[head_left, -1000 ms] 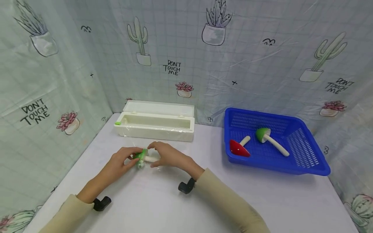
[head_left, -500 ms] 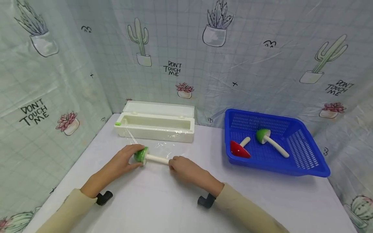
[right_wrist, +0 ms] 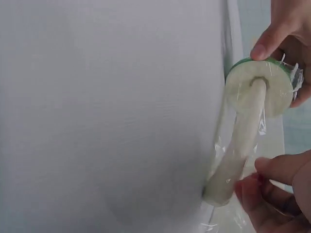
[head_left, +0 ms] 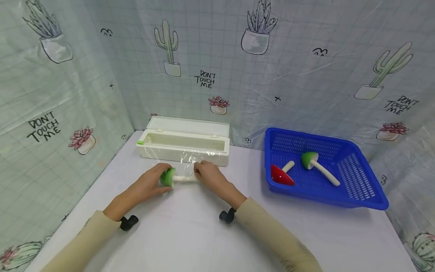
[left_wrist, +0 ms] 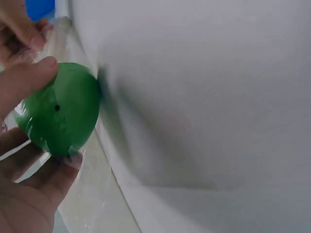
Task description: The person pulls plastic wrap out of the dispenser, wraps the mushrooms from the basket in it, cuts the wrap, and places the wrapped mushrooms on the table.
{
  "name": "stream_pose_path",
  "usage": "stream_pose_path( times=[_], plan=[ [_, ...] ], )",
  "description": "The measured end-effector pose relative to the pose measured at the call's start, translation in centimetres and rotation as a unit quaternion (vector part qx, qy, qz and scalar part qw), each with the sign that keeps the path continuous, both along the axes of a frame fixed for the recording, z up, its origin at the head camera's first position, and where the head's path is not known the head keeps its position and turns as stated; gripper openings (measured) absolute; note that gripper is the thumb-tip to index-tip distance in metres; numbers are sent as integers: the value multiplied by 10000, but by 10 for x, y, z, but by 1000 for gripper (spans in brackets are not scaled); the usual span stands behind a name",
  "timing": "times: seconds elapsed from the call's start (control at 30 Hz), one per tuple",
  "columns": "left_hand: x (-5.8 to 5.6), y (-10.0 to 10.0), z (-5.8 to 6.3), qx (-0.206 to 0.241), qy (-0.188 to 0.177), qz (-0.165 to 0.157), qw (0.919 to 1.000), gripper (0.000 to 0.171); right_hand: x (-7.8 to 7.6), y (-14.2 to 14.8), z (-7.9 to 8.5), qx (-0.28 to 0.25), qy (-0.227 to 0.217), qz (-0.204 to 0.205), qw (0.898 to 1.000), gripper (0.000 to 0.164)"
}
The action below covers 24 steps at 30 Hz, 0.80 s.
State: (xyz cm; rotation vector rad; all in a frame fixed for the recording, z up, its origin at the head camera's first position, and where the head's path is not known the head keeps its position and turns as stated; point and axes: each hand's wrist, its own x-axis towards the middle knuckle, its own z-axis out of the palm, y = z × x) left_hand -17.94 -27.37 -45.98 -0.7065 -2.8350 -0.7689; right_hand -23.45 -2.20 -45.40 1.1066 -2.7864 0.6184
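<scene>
My left hand (head_left: 144, 189) grips the green cap of a toy mushroom (head_left: 183, 178), thumb and fingers spread round it, as the left wrist view also shows. The mushroom lies sideways, its white stem (right_wrist: 243, 136) pointing right. Clear plastic wrap (head_left: 187, 156) covers part of cap and stem and stretches back to the long white wrap box (head_left: 183, 154). Near the stem's end, my right hand (head_left: 212, 179) pinches the wrap between thumb and fingers, as the right wrist view shows. The exact edge of the film is hard to make out.
A blue plastic basket (head_left: 326, 202) stands to the right, holding a red-capped mushroom (head_left: 283, 175) and another green-capped mushroom (head_left: 319, 166). The wrap box has its lid (head_left: 190, 125) raised behind it. Patterned curtains (head_left: 238, 75) close off the back and sides of the white table (head_left: 190, 234).
My right hand first went right to the stem's end, then back towards the box, and now pinches the wrap. The film now lies over the stem. My left hand stays on the cap.
</scene>
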Motion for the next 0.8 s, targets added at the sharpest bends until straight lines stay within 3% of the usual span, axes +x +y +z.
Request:
stream_pose_path(
  times=[0.07, 0.27, 0.37, 0.5, 0.6, 0.67, 0.8],
  plan=[
    [-1, -3, 2, 111, -160, 56, 9998, 64, -1, 1, -5, -64, -157, 214, 9996, 4],
    [-4, -13, 10, 822, -719, 276, 9936, 61, 1, 10, -9, 254, -628, 766, 9948, 47],
    [-8, -13, 13, 1223, -961, 359, 9872, 57, 1, 11, -11, 149, -638, 755, 9950, 50],
    [-13, -13, 14, 1302, -1137, 513, 9836, 47, 1, 14, -12, -562, -490, 553, 9957, 45],
    [-17, -12, 13, 1301, -1151, 564, 9832, 47, -2, 19, -10, -1073, -278, 474, 9927, 38],
    [-20, -11, 11, 1258, -1037, 401, 9858, 58, -4, 23, -10, -1214, -59, 481, 9914, 32],
    [-25, -9, 8, 1002, -416, 6, 9941, 79, -9, 31, -10, -1241, 524, 757, 9880, 25]
  ],
)
